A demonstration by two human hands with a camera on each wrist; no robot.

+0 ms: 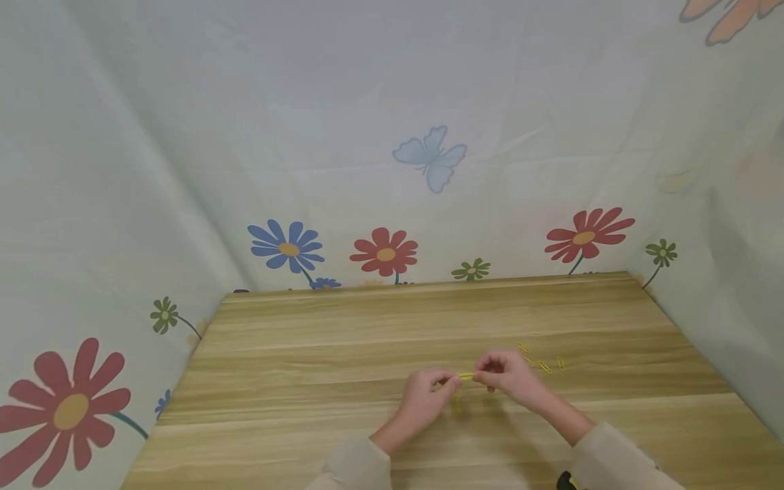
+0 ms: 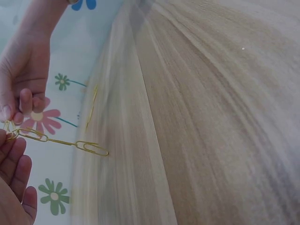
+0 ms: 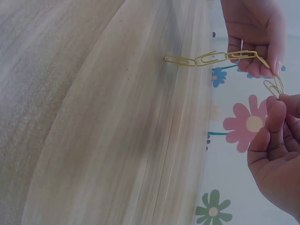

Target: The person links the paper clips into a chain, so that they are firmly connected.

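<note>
- The left hand (image 1: 424, 398) pinched the top of a chain (image 2: 61, 141) of yellow clips, which hung below it over the table (image 1: 306, 347); I couldn't tell whether the lower end touched down.
- The right hand (image 1: 513, 378) pinched a clip (image 3: 274, 87) between thumb and finger, close up to the left hand.
- It looked like linking work, where steadiness seemed to matter most: hold the chain firmly beside the joint, and turn the clip's free wire end to meet the loop.
- Forcing it could have bent the wire; sliding gently seemed wiser.
- Loose clips (image 1: 545, 368) lay near, to the right.
</note>
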